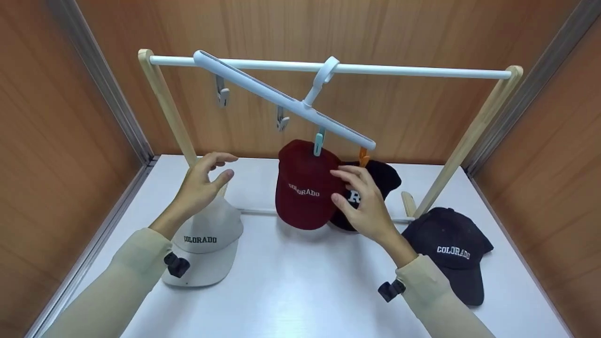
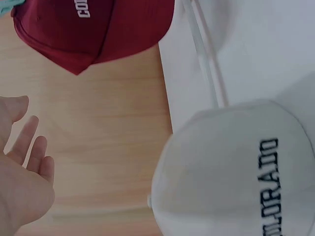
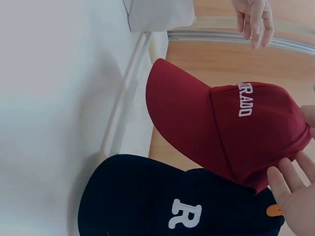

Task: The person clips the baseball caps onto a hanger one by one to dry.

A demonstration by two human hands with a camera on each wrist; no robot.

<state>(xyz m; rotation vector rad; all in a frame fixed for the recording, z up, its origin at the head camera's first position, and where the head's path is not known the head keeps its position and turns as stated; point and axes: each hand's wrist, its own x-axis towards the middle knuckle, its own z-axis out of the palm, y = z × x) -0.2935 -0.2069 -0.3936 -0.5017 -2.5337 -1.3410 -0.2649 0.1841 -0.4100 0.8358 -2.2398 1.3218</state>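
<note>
A pale hanger (image 1: 281,99) hooks over the white bar and tilts down to the right. Its teal clip (image 1: 319,144) grips the top of a maroon cap (image 1: 305,169), which hangs with its brim down. Behind it an orange clip (image 1: 364,157) holds a black cap with a white R (image 3: 184,214). My right hand (image 1: 364,202) is at the maroon cap's right side, fingers spread and relaxed, fingertips right at its edge. To the left, my left hand (image 1: 202,185) hovers over the white cap (image 1: 206,230), holding nothing, its fingers loosely bent.
Two grey clips (image 1: 223,96) hang from the hanger's raised left half. The rack has wooden legs (image 1: 462,150) and a white top bar (image 1: 399,70). A dark cap (image 1: 450,253) lies on the white table (image 1: 291,291) at right. Wood-grain panels (image 1: 56,141) enclose the table.
</note>
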